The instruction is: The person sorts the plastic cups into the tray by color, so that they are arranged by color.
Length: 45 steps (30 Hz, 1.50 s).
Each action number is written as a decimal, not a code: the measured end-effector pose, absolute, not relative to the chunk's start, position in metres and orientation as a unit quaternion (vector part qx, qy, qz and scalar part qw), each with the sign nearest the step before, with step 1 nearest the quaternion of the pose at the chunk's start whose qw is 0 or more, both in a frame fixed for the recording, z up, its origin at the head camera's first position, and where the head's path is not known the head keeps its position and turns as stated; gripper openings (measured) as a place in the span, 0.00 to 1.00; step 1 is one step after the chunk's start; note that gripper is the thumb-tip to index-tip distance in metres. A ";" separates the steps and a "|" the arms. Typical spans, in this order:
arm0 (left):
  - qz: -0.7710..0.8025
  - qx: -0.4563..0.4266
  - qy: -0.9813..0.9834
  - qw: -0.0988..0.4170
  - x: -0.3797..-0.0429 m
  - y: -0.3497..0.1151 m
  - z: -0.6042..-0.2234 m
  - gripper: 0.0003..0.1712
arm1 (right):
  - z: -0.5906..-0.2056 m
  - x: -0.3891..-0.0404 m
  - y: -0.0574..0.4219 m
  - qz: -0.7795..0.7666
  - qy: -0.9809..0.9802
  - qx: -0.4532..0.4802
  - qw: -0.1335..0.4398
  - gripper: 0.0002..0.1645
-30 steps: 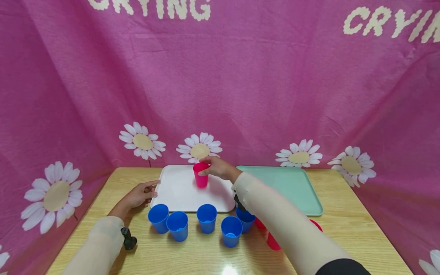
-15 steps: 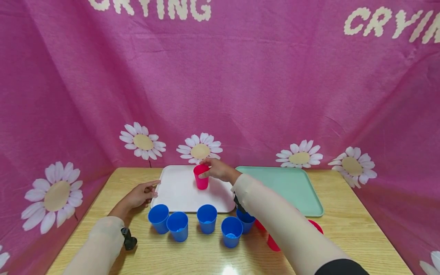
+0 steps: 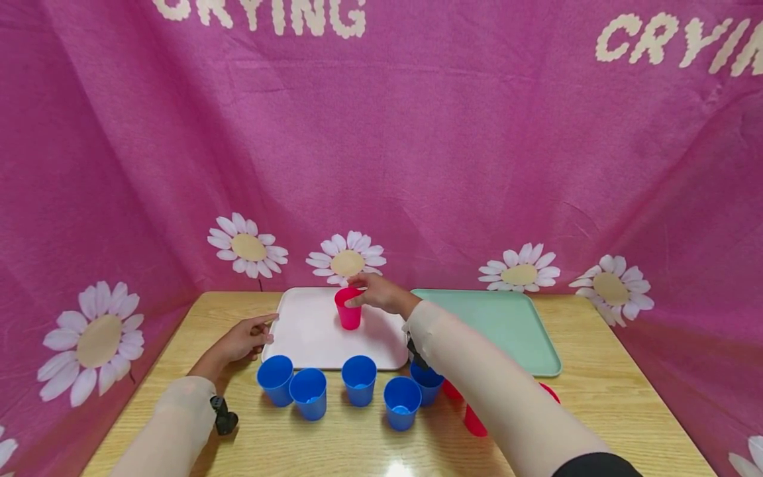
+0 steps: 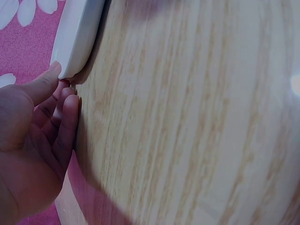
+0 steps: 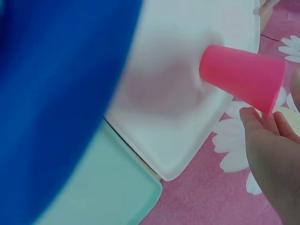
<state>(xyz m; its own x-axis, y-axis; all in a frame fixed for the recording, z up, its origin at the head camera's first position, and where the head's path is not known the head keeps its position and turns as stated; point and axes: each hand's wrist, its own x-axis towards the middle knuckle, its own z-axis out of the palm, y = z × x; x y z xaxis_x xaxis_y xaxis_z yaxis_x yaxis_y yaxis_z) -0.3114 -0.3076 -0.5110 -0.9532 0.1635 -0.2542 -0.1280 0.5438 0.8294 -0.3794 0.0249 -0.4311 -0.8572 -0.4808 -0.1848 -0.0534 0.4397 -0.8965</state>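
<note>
White tray (image 3: 304, 331) and red cup (image 3: 350, 317), both held

A table (image 3: 268, 445) spans the frame's bottom. The white tray lies lower centre, a green tray (image 3: 495, 324) at its right. The left hand (image 3: 240, 338) pinches the white tray's left edge; the right hand (image 3: 385, 293) grips the red cup over its middle, whether touching I can't see. Blue cups (image 3: 361, 392) stand lower down.

Cream sleeves (image 3: 491, 374), black wrist cameras (image 3: 224, 417)
</note>
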 end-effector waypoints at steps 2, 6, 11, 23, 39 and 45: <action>0.478 0.012 0.865 0.152 -0.311 -0.308 -0.511 0.35 | -0.430 -0.380 0.028 -0.511 0.816 -0.164 0.214 0.40; 0.480 0.017 0.864 0.152 -0.312 -0.309 -0.512 0.36 | -0.426 -0.379 0.035 -0.523 0.807 -0.164 0.221 0.41; 0.479 0.014 0.864 0.154 -0.312 -0.310 -0.512 0.36 | -0.423 -0.379 0.046 -0.543 0.790 -0.173 0.226 0.41; 0.482 0.024 0.863 0.151 -0.312 -0.312 -0.515 0.35 | -0.419 -0.382 0.068 -0.540 0.794 -0.176 0.218 0.42; 0.482 0.024 0.863 0.150 -0.311 -0.310 -0.514 0.35 | -0.413 -0.378 0.102 -0.536 0.796 -0.170 0.225 0.43; 0.488 0.024 0.860 0.150 -0.312 -0.309 -0.512 0.35 | -0.408 -0.375 0.115 -0.535 0.794 -0.173 0.233 0.41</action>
<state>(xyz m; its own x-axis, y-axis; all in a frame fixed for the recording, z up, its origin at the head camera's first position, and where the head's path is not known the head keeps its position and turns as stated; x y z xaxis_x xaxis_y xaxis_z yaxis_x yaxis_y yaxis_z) -0.3118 -0.3086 -0.5122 -0.9538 0.1871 -0.2352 -0.1059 0.5232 0.8456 -0.3750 0.1148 -0.4079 -0.8316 -0.5241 -0.1840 -0.0265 0.3684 -0.9293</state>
